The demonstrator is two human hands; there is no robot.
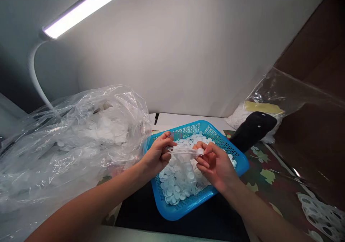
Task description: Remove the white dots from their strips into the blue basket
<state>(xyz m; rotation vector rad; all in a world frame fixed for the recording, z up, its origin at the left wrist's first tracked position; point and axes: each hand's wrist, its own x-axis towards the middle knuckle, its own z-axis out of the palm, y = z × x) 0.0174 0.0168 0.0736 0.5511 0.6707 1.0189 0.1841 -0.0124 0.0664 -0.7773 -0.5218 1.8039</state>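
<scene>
Over a blue plastic basket (172, 214) my two hands stretch a thin, translucent white strip (184, 150) between them. The strip's left end is pinched in the fingers of my left hand (159, 154). Where my right hand (214, 163) grips the other end, a small round white piece (200, 151) shows at the fingertips; I cannot tell whether it is joined to the strip. Below, many small white discs (172, 190) fill the basket, with some white ring-like pieces (198, 186) among them.
A large clear plastic bag (81, 145) with white pieces spreads across the left. Behind the basket's right side is a black object (254, 127), near another clear bag (265, 91). White sheets with round holes (320, 213) lie lower right. A lit lamp (88, 10) hangs above.
</scene>
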